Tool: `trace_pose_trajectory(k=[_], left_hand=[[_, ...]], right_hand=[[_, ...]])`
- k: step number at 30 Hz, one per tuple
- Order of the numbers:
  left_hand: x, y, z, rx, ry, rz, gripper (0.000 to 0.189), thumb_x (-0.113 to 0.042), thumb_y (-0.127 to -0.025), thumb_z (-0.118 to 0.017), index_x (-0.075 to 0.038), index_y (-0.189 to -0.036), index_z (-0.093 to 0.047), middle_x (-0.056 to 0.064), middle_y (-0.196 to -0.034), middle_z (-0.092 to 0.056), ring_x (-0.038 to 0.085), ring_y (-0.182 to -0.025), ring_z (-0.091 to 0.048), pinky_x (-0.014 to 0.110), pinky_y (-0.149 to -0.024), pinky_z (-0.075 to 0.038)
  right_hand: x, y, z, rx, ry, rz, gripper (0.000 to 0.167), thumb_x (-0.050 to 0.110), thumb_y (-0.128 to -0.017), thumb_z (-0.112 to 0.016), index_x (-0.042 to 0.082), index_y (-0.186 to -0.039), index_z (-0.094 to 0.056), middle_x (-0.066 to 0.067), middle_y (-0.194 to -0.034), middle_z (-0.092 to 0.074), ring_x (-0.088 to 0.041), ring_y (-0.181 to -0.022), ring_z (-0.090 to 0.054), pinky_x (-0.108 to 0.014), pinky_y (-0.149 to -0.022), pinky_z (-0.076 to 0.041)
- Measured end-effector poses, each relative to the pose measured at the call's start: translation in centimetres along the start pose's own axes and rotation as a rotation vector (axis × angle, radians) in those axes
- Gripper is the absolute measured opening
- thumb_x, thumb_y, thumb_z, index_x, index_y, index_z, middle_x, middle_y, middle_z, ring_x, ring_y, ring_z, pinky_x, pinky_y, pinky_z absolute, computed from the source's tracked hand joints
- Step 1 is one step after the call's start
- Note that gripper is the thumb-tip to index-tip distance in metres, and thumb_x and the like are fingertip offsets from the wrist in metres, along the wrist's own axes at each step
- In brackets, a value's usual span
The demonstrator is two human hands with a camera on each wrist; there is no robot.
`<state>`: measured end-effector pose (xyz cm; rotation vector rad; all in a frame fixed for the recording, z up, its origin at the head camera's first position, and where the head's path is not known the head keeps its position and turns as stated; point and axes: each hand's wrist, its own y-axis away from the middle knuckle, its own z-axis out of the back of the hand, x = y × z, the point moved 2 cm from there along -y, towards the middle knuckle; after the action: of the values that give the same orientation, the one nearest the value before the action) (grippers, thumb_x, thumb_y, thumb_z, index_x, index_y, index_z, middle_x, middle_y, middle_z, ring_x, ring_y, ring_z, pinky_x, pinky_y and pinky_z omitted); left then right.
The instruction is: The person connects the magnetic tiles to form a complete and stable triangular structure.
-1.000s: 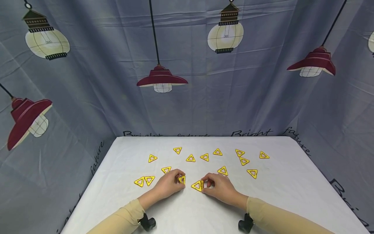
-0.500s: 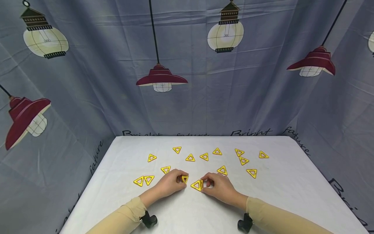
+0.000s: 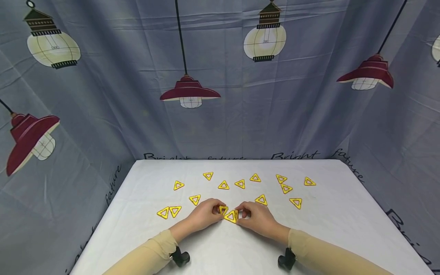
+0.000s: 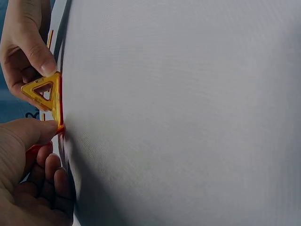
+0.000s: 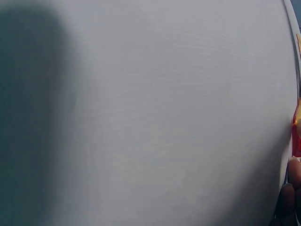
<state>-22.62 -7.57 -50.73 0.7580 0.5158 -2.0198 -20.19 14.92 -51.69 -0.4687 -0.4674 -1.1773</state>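
In the head view my left hand (image 3: 206, 214) pinches a yellow triangular building tile (image 3: 223, 207) between thumb and fingers, its point downward. Facing it, my right hand (image 3: 259, 218) holds two more yellow tiles (image 3: 235, 220) that meet at an edge, one flat toward the camera and one angled away. The left tile overlaps the upper left side of this pair. From the left wrist, the right hand (image 4: 29, 49) appears above a yellow tile (image 4: 32, 89), and the left thumb (image 4: 40, 132) presses at the lower corner. Only fingers (image 5: 295, 174) and a red-edged tile (image 5: 296, 141) show in the right wrist view.
More yellow triangular tiles lie spread over the white table (image 3: 220, 252). Two touch on the left, including this tile (image 3: 175, 207); a pair (image 3: 285, 192) meets at the back right. One tile (image 3: 265, 203) lies just behind the right hand. A grey lamp-print curtain (image 3: 220, 133) stands behind.
My left hand has moved right with its tile, closing the gap to the pair in my right hand. The right hand has stayed nearly in place.
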Motion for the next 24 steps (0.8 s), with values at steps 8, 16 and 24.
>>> trace_pose_trajectory(k=[8,16,24], left_hand=[[0.01,-0.38,-0.34,0.002,-0.009,0.002,0.029,-0.013,-0.09,-0.078,-0.01,-0.119,-0.075,-0.008,-0.09,-0.059,0.004,-0.079,-0.053,0.024,-0.07,-0.047],[-0.15,-0.75,-0.56,0.017,-0.034,0.019,0.024,-0.015,-0.093,-0.076,-0.008,-0.115,-0.077,-0.009,-0.09,-0.06,0.004,-0.078,-0.054,0.024,-0.07,-0.047],[-0.17,-0.75,-0.59,0.015,-0.028,0.036,0.022,-0.02,-0.094,-0.076,-0.007,-0.112,-0.078,-0.008,-0.093,-0.063,0.004,-0.08,-0.056,0.025,-0.071,-0.049]], right_hand=[[0.01,-0.34,-0.01,0.01,0.002,-0.017,0.035,0.031,-0.079,-0.089,0.026,-0.111,-0.075,0.017,-0.077,-0.055,-0.006,-0.072,-0.049,-0.028,-0.068,-0.039],[0.02,-0.56,0.02,0.013,-0.007,-0.023,0.036,0.03,-0.081,-0.088,0.026,-0.114,-0.075,0.017,-0.078,-0.056,-0.006,-0.074,-0.049,-0.03,-0.07,-0.039],[-0.16,-0.73,-0.26,0.018,0.005,-0.067,0.036,0.034,-0.081,-0.088,0.021,-0.114,-0.079,0.016,-0.076,-0.055,-0.008,-0.074,-0.048,-0.031,-0.071,-0.037]])
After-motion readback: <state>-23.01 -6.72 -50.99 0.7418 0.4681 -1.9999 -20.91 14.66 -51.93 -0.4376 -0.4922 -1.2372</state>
